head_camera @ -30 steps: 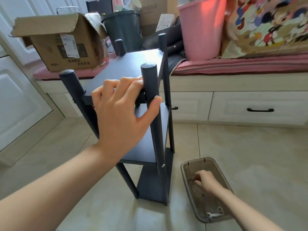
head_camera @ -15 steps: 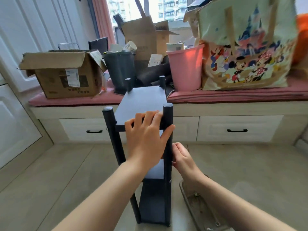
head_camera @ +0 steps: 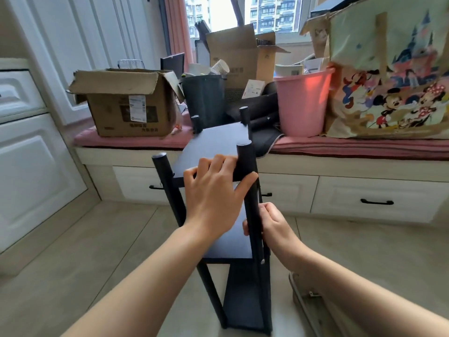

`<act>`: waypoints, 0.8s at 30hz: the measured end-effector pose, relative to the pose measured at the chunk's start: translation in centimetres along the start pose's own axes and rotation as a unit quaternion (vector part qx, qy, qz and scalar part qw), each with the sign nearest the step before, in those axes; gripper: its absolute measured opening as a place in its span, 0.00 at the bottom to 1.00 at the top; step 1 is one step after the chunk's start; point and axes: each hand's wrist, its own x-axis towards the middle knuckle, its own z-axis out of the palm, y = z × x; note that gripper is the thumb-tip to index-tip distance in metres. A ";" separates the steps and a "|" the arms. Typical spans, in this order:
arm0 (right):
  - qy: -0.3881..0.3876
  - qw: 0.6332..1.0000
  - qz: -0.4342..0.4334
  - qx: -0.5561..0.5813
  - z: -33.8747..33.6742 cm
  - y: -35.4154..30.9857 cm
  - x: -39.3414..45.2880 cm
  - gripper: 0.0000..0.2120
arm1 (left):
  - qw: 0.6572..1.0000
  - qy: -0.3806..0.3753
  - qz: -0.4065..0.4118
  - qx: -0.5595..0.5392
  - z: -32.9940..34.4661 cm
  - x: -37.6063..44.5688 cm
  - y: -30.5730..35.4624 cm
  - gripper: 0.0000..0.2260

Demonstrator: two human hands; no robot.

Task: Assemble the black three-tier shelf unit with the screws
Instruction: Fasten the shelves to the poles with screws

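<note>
From the head camera, the black shelf unit (head_camera: 218, 144) stands upright on the tiled floor (head_camera: 73, 263), just in front of the window seat (head_camera: 340, 147) and its white drawers (head_camera: 374, 200). It is narrow and tall, with three flat boards one above another between four round posts whose rounded tops stick up past the top board. A small silver screw head (head_camera: 262, 262) shows on the near right post (head_camera: 250, 203), level with the middle board. The left hand (head_camera: 213, 190) grips the near edge of the top board, fingers laid over the top and thumb against the near right post. The right hand (head_camera: 269, 223) is curled round that same post lower down, between the top and middle boards; whether it also pinches a screw I cannot tell, since the post hides the fingertips. A brownish plastic tray (head_camera: 306, 302) lies on the floor just right of the unit's foot, partly under the right forearm. To the left the floor runs open to the white cupboard doors (head_camera: 36, 178). Behind the unit, the window seat is crowded with a cardboard box (head_camera: 126, 108), a dark bin (head_camera: 202, 100), a pink bucket (head_camera: 301, 105) and a cartoon-printed bag (head_camera: 393, 81), all close to the far posts.
</note>
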 end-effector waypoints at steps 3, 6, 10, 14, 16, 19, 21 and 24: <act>-0.013 0.999 0.018 0.047 2.1 -0.4 1.2 0.16 | 0.996 0.033 -0.027 -0.083 -0.8 -0.1 -2.5 0.22; -0.018 0.992 0.042 0.114 4.2 -0.3 2.8 0.16 | 0.987 0.047 -0.057 -0.142 -1.3 -0.2 -5.1 0.20; -0.003 0.989 0.049 0.138 7.6 0.3 4.4 0.16 | 0.986 0.063 -0.085 -0.127 -2.5 -0.6 -7.8 0.16; -0.012 0.992 0.048 0.117 10.5 0.2 5.2 0.16 | 0.976 0.059 -0.116 -0.173 -4.0 -1.2 -10.2 0.09; -0.031 0.993 0.039 0.111 11.8 0.0 5.4 0.15 | 0.971 0.054 -0.135 -0.191 -4.6 -1.8 -12.0 0.09; -0.055 0.993 0.030 0.098 14.2 0.0 5.7 0.13 | 0.958 0.060 -0.175 -0.220 -5.3 -3.3 -14.8 0.09; -0.079 0.994 0.023 0.078 16.0 0.5 5.8 0.12 | 0.942 0.078 -0.201 -0.255 -5.9 -5.0 -16.9 0.08; -0.117 0.993 0.013 0.029 19.0 1.9 5.6 0.11 | 0.913 0.096 -0.255 -0.302 -6.5 -8.7 -21.1 0.09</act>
